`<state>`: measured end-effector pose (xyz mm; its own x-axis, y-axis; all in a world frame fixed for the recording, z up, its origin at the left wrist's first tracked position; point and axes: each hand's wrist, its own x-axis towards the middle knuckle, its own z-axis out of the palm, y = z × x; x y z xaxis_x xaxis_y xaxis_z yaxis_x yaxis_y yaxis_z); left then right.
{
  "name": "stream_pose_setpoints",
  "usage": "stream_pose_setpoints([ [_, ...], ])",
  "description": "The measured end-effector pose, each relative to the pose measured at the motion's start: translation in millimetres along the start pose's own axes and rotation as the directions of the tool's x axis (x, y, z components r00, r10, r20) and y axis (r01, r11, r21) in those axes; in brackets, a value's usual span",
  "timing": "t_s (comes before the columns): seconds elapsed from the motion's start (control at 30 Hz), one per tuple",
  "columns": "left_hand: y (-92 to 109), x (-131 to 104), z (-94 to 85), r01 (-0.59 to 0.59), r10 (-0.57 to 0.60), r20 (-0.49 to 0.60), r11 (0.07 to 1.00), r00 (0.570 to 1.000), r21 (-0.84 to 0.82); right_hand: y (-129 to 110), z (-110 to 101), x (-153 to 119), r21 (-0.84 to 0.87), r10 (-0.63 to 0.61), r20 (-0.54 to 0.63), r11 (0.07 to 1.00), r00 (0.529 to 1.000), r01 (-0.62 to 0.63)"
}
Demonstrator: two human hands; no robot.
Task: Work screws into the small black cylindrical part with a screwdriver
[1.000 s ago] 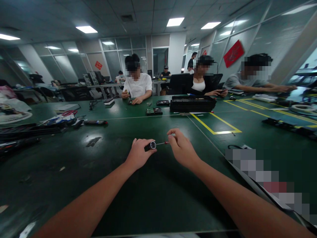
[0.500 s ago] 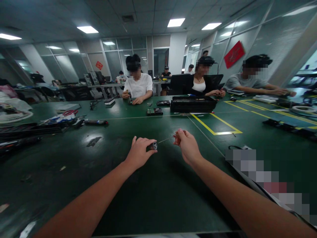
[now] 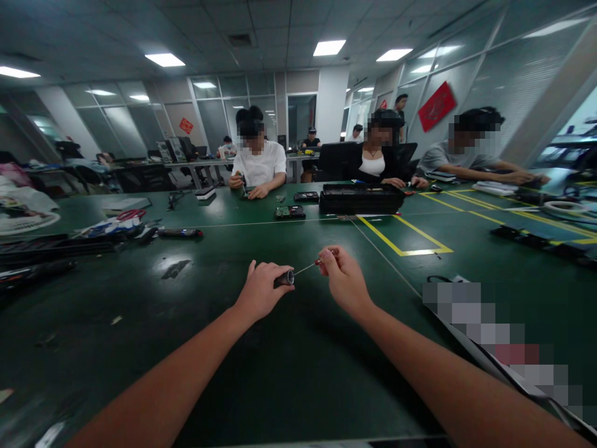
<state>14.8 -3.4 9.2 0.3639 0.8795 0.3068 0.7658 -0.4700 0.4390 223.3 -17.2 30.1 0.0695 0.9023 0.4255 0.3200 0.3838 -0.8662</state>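
Observation:
My left hand (image 3: 262,287) is closed around a short dark cylinder (image 3: 287,278), which has a round metallic-looking end facing right. Between finger and thumb, my right hand (image 3: 345,277) pinches a thin screwdriver (image 3: 305,269) by its reddish handle. Its slim metal shaft points left, and the tip is at the rim of the cylinder's end; whether it goes inside I cannot tell. Both hands are held above the green table (image 3: 280,348).
Ahead lie a green circuit board part (image 3: 290,212) and a long black case (image 3: 361,199). A dark pen-like tool (image 3: 180,233) and red-handled scissors (image 3: 131,214) are at left. Yellow tape (image 3: 426,252) marks the right. Several people sit across the table.
My right hand has moved left and slightly closer, bringing the screwdriver tip to the cylinder's end. The left hand has stayed nearly in place.

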Motion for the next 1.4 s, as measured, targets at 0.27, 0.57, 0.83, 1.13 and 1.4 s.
stream_pose_setpoints([
  [0.27, -1, 0, 1.2, 0.026, -0.026, -0.009, 0.999, 1.0, -0.046, 2, 3, 1, 0.037, -0.008, 0.042, 0.999, 0.999, 0.006],
  [0.57, 1, -1, -1.8, 0.039, -0.042, -0.042, 0.997, 0.998, -0.071, -8, -5, -1, -0.151, -0.048, 0.12, 0.986, 0.992, 0.066],
  [0.83, 0, -2, -2.4, 0.041, -0.042, -0.028, 0.997, 0.999, -0.06, -11, -5, -3, -0.291, -0.085, 0.153, 0.948, 0.985, 0.127],
  [1.13, -8, -2, 1.4, 0.065, -0.067, -0.04, 0.997, 0.997, -0.046, -8, -4, -4, -0.254, -0.072, 0.212, 0.959, 0.975, 0.126],
  [1.4, -6, -1, -3.1, 0.087, -0.088, -0.019, 0.996, 0.996, -0.032, 2, 6, 0, 0.086, 0.014, 0.128, 0.996, 0.992, -0.025],
])
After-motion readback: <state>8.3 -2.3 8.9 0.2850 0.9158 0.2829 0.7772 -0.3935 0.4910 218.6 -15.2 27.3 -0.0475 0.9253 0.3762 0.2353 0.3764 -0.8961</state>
